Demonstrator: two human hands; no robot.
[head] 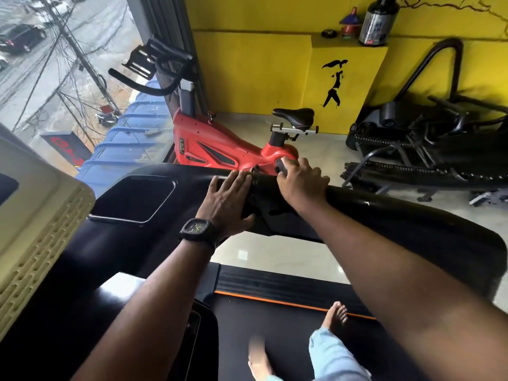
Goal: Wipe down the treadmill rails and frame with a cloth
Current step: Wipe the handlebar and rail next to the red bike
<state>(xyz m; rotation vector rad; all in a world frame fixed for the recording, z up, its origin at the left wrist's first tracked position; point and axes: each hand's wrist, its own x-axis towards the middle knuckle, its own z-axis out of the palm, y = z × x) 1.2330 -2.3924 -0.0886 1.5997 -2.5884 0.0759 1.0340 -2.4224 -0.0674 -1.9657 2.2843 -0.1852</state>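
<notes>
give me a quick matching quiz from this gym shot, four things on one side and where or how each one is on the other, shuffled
Things:
1. left hand
2. exercise bike
3. bottle
4. bare foot

Place or state:
a. on the yellow ledge
b. flat on the black handrail
c. on the treadmill belt
d. red, beyond the handrail

Pairs: 1-b, 2-d, 3-a, 4-c

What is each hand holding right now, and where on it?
The right hand curls over the top of the rail. The left hand lies flat on it alongside, gripping nothing. Whether a cloth is under them cannot be told.
</notes>
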